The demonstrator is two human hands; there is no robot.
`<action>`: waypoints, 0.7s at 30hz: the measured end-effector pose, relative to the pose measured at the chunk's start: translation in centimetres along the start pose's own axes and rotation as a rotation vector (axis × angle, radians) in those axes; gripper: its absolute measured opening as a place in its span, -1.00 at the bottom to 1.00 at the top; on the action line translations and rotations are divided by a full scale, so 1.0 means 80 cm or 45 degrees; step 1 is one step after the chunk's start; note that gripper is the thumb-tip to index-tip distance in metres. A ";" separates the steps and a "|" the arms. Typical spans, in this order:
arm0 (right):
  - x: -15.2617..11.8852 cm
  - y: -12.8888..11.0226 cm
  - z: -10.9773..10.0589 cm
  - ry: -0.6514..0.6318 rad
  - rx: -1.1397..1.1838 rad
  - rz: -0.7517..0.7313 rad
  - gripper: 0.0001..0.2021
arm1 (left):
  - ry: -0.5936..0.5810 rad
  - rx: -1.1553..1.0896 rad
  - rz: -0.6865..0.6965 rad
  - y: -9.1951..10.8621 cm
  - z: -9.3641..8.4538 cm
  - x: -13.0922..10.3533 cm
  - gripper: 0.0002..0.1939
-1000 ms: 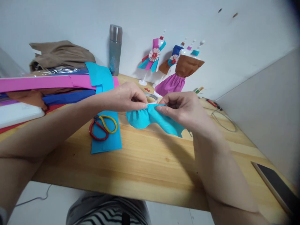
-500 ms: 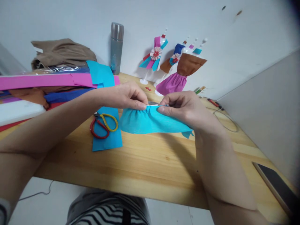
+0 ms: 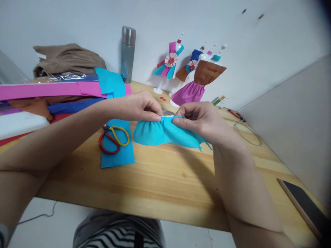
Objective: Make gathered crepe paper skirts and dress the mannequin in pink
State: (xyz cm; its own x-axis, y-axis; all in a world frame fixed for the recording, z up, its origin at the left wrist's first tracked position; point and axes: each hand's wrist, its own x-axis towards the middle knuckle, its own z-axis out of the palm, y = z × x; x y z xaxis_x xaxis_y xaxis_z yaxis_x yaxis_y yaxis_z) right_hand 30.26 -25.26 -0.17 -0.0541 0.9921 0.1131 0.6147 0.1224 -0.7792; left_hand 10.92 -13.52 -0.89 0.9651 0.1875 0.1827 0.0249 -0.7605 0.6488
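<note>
A turquoise piece of crepe paper point(image 3: 168, 134) hangs between my hands above the table, its left part gathered into small pleats. My left hand point(image 3: 146, 106) pinches the pleated top edge between thumb and fingers. A short way to the right, my right hand point(image 3: 198, 119) pinches the same edge, and the paper's ragged end trails under that wrist. Between the fingertips shows a thin white strip along the edge. Just behind it is a grey rounded thing point(image 3: 168, 112), mostly hidden. Scissors point(image 3: 113, 139) with one red and one yellow handle lie on folded blue paper point(image 3: 117, 159), left of the crepe paper.
Small dressed mannequin figures point(image 3: 209, 72) stand at the back by the wall. A flask point(image 3: 128, 55) stands left of them. Stacked coloured papers point(image 3: 51, 90) and brown cloth point(image 3: 69, 58) fill the left. A phone point(image 3: 302, 206) and a cable point(image 3: 245, 135) lie on the right.
The right part of the crepe paper has swung and folded, with its ragged end shifting slightly left. Both hands keep their pinch, nearly in place.
</note>
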 end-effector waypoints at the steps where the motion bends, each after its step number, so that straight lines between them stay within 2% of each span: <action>1: 0.000 -0.001 0.001 0.010 -0.009 -0.004 -0.78 | -0.004 0.006 -0.002 0.000 0.000 0.000 -0.68; 14: -0.004 -0.005 0.002 0.069 -0.116 -0.066 -0.80 | 0.020 0.073 0.018 0.001 -0.002 0.000 -0.67; 21: -0.006 -0.008 0.003 0.052 -0.069 -0.074 -0.69 | 0.041 0.144 0.013 -0.002 -0.001 0.001 -0.69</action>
State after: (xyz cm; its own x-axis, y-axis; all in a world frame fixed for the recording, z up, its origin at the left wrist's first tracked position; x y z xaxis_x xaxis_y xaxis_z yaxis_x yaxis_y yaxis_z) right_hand 29.74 -25.82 0.12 -0.0594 0.9813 0.1831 0.6532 0.1769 -0.7362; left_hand 11.00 -13.31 -0.90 0.9566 0.1980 0.2140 0.0460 -0.8273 0.5599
